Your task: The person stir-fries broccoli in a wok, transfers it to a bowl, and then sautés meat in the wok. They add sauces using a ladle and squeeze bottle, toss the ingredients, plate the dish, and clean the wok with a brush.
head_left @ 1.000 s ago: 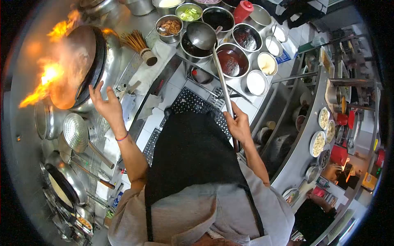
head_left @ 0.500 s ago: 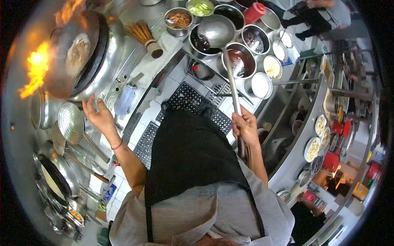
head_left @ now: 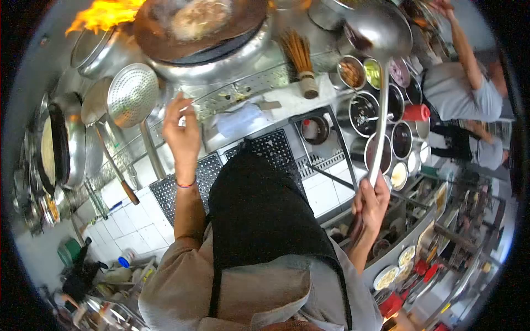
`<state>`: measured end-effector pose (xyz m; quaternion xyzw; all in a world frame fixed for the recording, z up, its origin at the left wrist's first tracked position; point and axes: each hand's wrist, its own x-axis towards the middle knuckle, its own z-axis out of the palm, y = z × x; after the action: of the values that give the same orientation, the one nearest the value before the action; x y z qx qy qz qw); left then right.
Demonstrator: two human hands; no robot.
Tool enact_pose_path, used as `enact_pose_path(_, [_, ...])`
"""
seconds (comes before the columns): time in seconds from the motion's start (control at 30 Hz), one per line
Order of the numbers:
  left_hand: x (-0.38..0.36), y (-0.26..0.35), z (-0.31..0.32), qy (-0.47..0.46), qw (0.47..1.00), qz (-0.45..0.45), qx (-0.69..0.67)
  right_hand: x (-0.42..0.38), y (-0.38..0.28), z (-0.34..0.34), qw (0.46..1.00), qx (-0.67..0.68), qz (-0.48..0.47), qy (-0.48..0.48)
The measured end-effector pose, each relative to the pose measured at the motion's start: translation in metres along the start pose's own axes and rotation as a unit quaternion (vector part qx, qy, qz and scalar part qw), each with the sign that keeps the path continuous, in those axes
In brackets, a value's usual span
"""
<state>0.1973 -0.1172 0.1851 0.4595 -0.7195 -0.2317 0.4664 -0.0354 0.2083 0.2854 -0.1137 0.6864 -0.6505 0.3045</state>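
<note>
My right hand (head_left: 372,201) is wrapped round the handle of a long metal ladle (head_left: 381,27). The ladle's bowl is raised beyond the sauce pots, with some dark sauce at its left edge. My left hand (head_left: 182,127) is held up with its fingers apart and nothing in it, just below the stove edge. Beyond it a wok (head_left: 154,33) with pale, steaming food (head_left: 201,19) sits on the burner. A perforated strainer (head_left: 132,94) lies to the left of my left hand.
Flames (head_left: 105,15) rise at the upper left. A bamboo brush (head_left: 301,60) stands near a folded cloth (head_left: 240,118). Sauce pots (head_left: 364,113) and a red bottle (head_left: 416,113) are on the right. Another person (head_left: 461,91) stands at the upper right, one arm raised. Food plates (head_left: 386,277) are at the lower right.
The view has turned left, so the wok and pots appear shifted rightward. The ladle has moved away from over the dark sauce pot. A nearer person has come into view.
</note>
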Motion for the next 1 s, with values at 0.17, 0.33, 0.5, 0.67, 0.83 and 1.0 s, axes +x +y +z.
enact_pose_path(0.17, [0.002,0.026,-0.012,-0.096,0.985,-0.079,-0.12,0.127,0.035,0.134,0.917,-0.288,-0.253,-0.112])
enact_pose_path(0.33, [0.016,0.01,-0.031,-0.059,0.993,-0.039,-0.095,0.192,0.048,0.207,0.818,-0.383,-0.39,-0.179])
enact_pose_path(0.5, [0.018,-0.022,-0.055,-0.008,0.978,-0.128,-0.164,0.161,0.027,0.213,0.848,-0.341,-0.392,-0.104])
enact_pose_path(0.67, [0.035,-0.026,-0.033,-0.036,0.963,-0.148,-0.22,0.177,0.077,0.215,0.84,-0.389,-0.359,-0.125])
enact_pose_path(0.83, [0.053,0.009,0.019,-0.198,0.918,-0.176,-0.294,0.14,0.068,0.206,0.932,-0.216,-0.225,-0.183])
enact_pose_path(1.0, [0.037,0.093,0.068,-0.296,0.84,-0.229,-0.393,0.083,0.049,0.195,0.94,-0.023,-0.182,-0.287])
